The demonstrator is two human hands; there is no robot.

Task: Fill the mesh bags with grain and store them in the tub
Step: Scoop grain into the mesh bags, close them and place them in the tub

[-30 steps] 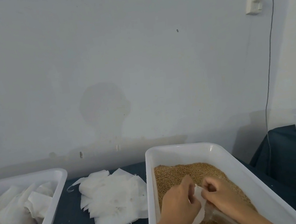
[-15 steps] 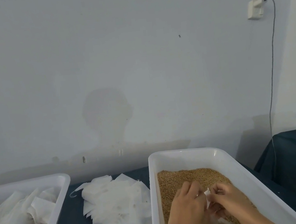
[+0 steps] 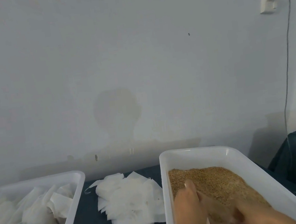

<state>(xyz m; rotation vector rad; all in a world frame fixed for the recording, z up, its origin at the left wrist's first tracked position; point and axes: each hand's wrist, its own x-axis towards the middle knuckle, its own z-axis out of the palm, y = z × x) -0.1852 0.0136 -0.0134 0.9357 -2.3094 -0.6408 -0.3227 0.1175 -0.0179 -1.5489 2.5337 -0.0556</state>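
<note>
Inside white tub (image 3: 196, 155): golden-brown grain (image 3: 214, 180), heaped, granular.

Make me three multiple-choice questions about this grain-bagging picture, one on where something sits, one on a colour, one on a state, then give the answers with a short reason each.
1. Where is the loose pile of flat white mesh bags?
A. On the dark tablecloth between the two tubs
B. Inside the grain tub
C. Pinned to the wall

2. What colour is the grain?
A. Black
B. Golden brown
C. Green

3. What state is the white plastic tub on the left in?
A. Turned upside down
B. Full of water
C. Holding white bags

Answers: 1 A, the pile lies on the cloth between the left tub and the white rectangular grain tub. 2 B, the grain looks tan-gold. 3 C, bulging white bags rest in it.
</note>
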